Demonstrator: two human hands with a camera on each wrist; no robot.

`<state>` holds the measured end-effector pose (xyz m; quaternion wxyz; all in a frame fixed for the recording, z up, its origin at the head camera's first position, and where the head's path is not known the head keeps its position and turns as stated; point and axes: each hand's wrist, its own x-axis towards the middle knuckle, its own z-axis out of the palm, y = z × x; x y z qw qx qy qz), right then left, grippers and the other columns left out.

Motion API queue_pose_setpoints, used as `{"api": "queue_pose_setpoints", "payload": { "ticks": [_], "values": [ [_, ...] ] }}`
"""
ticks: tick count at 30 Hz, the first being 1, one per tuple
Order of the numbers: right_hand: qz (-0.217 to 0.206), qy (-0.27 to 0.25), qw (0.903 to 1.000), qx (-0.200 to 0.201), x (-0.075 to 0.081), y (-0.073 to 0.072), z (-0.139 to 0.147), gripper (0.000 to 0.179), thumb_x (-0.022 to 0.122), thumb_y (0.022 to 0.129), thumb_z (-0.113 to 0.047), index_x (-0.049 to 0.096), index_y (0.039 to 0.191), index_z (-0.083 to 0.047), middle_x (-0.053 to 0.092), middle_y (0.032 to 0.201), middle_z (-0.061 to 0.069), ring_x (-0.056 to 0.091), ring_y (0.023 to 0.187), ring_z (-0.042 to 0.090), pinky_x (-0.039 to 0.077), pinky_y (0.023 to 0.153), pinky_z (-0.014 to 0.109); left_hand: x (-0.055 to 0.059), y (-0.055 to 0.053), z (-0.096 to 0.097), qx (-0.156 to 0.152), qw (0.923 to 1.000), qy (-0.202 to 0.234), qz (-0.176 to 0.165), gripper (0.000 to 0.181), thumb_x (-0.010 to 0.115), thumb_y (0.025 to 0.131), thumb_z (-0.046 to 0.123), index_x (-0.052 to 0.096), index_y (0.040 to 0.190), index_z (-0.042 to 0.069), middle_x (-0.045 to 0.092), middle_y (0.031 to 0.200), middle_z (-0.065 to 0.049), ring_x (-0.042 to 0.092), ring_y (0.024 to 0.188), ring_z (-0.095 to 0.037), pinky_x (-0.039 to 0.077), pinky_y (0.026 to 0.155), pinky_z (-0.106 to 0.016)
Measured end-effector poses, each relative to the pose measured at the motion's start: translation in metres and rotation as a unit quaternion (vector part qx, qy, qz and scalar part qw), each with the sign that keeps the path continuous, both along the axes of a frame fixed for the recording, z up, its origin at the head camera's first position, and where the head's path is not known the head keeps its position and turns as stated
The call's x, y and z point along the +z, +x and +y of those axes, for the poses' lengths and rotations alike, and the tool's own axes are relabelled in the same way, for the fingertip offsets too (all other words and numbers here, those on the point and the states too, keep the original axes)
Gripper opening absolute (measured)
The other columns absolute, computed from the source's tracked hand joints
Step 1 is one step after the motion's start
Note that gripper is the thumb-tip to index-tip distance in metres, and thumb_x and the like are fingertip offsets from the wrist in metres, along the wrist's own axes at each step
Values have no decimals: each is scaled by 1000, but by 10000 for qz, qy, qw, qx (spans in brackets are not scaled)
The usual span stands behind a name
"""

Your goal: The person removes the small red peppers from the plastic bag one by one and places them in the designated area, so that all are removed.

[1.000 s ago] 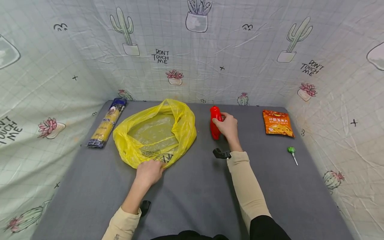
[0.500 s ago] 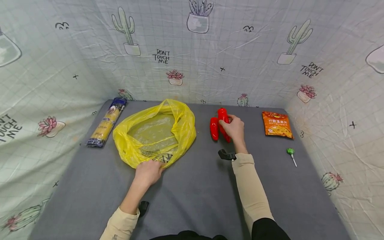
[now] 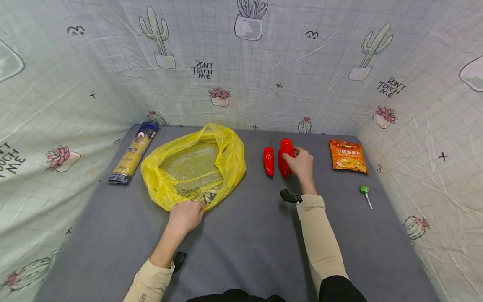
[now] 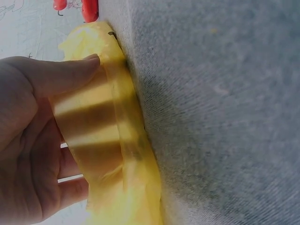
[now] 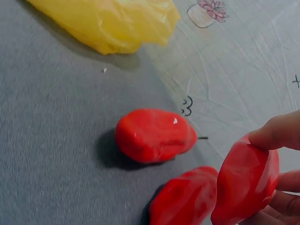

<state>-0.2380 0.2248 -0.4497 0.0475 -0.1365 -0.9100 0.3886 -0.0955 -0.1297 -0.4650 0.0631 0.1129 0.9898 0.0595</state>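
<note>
In the head view my left hand (image 3: 185, 217) grips the near rim of a yellow plastic bag (image 3: 154, 172), its mouth spread wide. The left wrist view shows the thumb on one side of the plastic (image 4: 105, 136) and fingers on the other. To the bag's right, my right hand (image 3: 302, 164) pinches a glossy red pepper (image 5: 248, 180) between thumb and fingers. A second red pepper (image 5: 185, 197) lies right beside the held one and overlaps it in the head view. Left of these, a third red pepper (image 3: 268, 161) with a thin stem lies on the grey table.
A blue and yellow noodle packet (image 3: 133, 155) lies left of the bag. On the right are an orange snack packet (image 3: 348, 156) and a green lollipop (image 3: 364, 190). Cactus-printed cloth (image 3: 241, 58) hangs behind and along both sides of the grey table (image 3: 241, 251).
My right hand has moved to the right with the red pepper, away from the one at left, which now shows fully. The left hand stays on the bag's rim.
</note>
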Motion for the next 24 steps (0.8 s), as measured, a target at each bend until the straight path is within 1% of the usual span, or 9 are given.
{"api": "queue_pose_setpoints", "payload": {
  "ticks": [10, 15, 20, 24],
  "values": [
    [-3, 93, 9999, -130, -4, -1, 16, 61, 63, 91, -38, 54, 141, -5, 68, 121, 21, 65, 98, 35, 58, 82, 46, 1, -2, 0, 2, 10000, -6, -67, 19, 67, 94, 26, 78, 109, 25, 76, 87, -11, 68, 68, -31, 48, 54, -44],
    [-64, 121, 9997, -210, -6, 0, 23, 63, 62, 90, -40, 53, 141, -4, 66, 127, 22, 63, 103, 36, 57, 86, 48, 2, -3, 1, 21, 10000, 75, -35, 18, 66, 94, 27, 78, 108, 24, 74, 84, -12, 67, 66, -31, 47, 53, -44],
    [-216, 95, 9995, -231, -9, 0, 30, 64, 61, 91, -40, 51, 142, -2, 64, 129, 23, 61, 108, 37, 55, 91, 49, 3, -3, 2, 27, 10000, 15, -58, 18, 67, 94, 27, 78, 107, 23, 74, 84, -12, 67, 66, -31, 48, 53, -44],
    [-324, 93, 9992, -214, -9, 1, 35, 65, 61, 92, -39, 50, 143, -1, 61, 134, 24, 58, 115, 39, 53, 96, 51, 3, -1, 1, 10, 10000, -42, -34, 19, 68, 93, 27, 78, 109, 25, 75, 85, -11, 67, 65, -30, 48, 52, -42]
  ]
}}
